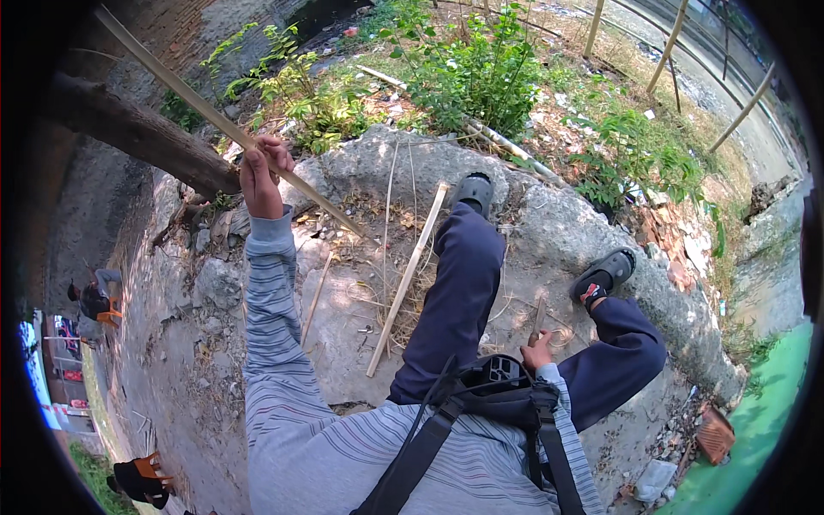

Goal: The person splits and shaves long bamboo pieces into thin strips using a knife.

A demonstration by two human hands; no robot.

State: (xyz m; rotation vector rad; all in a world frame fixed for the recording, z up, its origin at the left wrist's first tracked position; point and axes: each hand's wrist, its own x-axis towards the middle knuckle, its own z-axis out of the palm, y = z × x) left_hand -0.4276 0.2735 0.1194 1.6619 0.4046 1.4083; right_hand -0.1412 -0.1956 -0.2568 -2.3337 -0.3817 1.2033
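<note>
My left hand [266, 176], raised at the upper left, is closed around a long pale bamboo strip [189, 94]. The strip slants from the far left down toward the ground in front of me. Low by my right thigh, my right hand [539, 352] grips a short, narrow brownish blade-like tool [538, 319]; its exact kind is too small to make out. The tool is apart from the strip. Another flat bamboo strip [408, 280] lies on the ground beside my left leg, with thin curled shavings [558, 336] near my right hand.
A dark tree trunk [146, 137] leans in close to my left hand. Ahead runs a rough concrete ledge [352, 163] with bushes [481, 77] beyond. A green wall [755, 429] and a broken brick [714, 433] are at the right. People sit on orange chairs [112, 313] far left.
</note>
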